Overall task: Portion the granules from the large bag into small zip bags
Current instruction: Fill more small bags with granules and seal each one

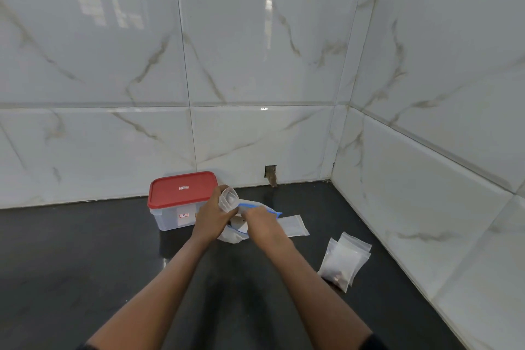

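On the dark counter [85, 264], close to the tiled back wall [255, 65], both my hands meet over the large bag [231, 236].

1. Left hand [211, 220]: my fingers and thumb are curled round a small clear cup [228, 199]. The cup is tilted, with its mouth turned up and to the right, just above the large bag. I cannot tell whether it holds granules.
2. Right hand [261, 221]: the back of the hand faces up and my fingers bend down over the blue zip rim [247, 205] of the large bag. The fingertips are hidden, so I cannot tell whether they pinch the rim or only rest on it.
3. Large bag: it lies on the counter under both hands, its white lower part showing between my wrists.
4. Clear box [173, 219]: it stands just left of my left hand, against the wall, with a red lid [181, 190] in place.
5. Flat zip bag [295, 226]: it lies on the counter to the right of the large bag, touching or just beside it.
6. Filled small bags [341, 261]: a short stack with white contents lies well to the right, near the side wall and apart from the large bag.
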The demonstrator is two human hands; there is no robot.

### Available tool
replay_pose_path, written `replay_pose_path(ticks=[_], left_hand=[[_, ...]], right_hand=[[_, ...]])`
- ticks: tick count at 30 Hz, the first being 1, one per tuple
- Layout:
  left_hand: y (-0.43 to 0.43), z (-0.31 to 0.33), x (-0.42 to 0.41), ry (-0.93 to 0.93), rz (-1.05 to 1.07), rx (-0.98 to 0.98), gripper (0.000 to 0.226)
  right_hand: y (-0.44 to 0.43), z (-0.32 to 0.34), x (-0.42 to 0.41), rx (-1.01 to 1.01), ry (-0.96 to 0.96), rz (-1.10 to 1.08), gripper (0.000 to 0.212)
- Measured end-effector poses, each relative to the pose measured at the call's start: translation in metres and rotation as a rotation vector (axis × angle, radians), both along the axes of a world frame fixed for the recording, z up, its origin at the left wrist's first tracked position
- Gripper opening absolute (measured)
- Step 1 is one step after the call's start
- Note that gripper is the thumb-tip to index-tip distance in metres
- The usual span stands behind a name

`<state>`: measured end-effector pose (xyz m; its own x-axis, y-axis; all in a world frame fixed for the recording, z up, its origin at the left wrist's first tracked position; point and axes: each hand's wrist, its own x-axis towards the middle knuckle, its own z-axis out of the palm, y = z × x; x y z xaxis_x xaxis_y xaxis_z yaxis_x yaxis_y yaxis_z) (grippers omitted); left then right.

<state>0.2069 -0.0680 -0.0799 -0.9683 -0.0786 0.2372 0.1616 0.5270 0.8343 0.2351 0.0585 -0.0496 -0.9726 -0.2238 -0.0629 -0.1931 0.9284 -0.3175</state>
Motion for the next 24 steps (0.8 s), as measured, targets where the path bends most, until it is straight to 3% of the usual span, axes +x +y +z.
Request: replay_pose_path(ticks=[6, 11, 15, 19, 24], left_hand=[[-0.009, 0.013, 0.012, 0.088, -0.028, -0.063, 0.045], [-0.007, 0.025, 0.014, 0.121, -0.047, -0.141, 0.048], [-0.004, 0.025, 0.012, 0.152, -0.038, -0.133, 0.05], [0.0, 0.028, 0.009, 0.186, -0.05, -0.117, 0.048], [-0.001, 0.022, 0.006, 0.138, -0.043, -0.153, 0.048]], right_hand=[[-0.01, -0.013, -0.015, -0.267, 0.01, -0.126, 0.032], [-0.015, -0.015, -0.024, -0.263, -0.116, -0.302, 0.031], [-0.016, -0.021, -0.02, -0.323, -0.083, -0.348, 0.03], [-0.012, -0.029, -0.012, -0.534, 0.025, -0.333, 0.029], [-0.009, -0.029, -0.004, -0.556, 0.121, -0.318, 0.028]])
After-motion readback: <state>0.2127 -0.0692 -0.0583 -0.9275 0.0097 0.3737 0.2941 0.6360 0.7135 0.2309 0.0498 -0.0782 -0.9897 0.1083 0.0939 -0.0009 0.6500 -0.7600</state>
